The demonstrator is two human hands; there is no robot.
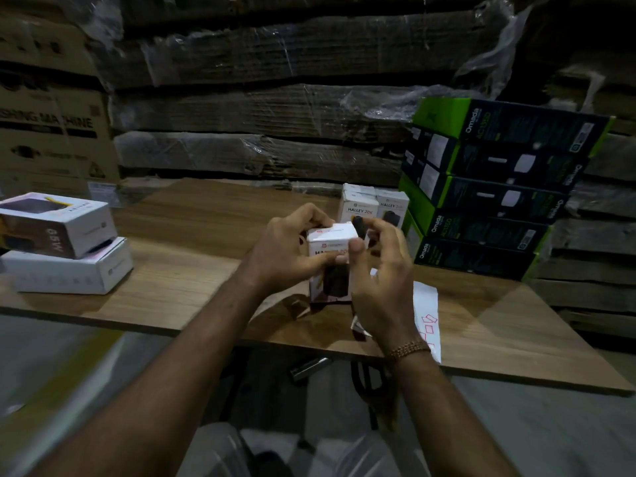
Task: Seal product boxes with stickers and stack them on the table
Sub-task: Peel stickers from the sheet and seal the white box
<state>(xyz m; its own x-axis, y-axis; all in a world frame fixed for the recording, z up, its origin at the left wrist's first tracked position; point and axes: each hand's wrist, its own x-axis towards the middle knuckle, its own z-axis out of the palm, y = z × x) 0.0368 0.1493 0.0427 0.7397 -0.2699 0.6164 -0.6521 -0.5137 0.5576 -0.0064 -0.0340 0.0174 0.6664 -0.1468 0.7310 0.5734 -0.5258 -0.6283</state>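
Note:
A small white product box (331, 256) stands upright above the wooden table (192, 242), held between both hands. My left hand (292, 249) grips its left side, fingers curled over the top and thumb across the front. My right hand (382, 270) is at the box's right top corner, thumb pressing on that corner and fingers curled behind. I cannot make out a sticker on the box. A white sticker sheet (426, 318) with red outlined labels lies on the table under my right wrist. Two more white boxes of the same kind (375, 208) stand upright behind.
Two larger white boxes (65, 249) are stacked at the table's left end. A stack of dark boxes with green edges (488, 191) rises at the right. Shrink-wrapped cardboard (275, 108) fills the wall behind. A metal cylinder (309, 368) shows below the table's near edge.

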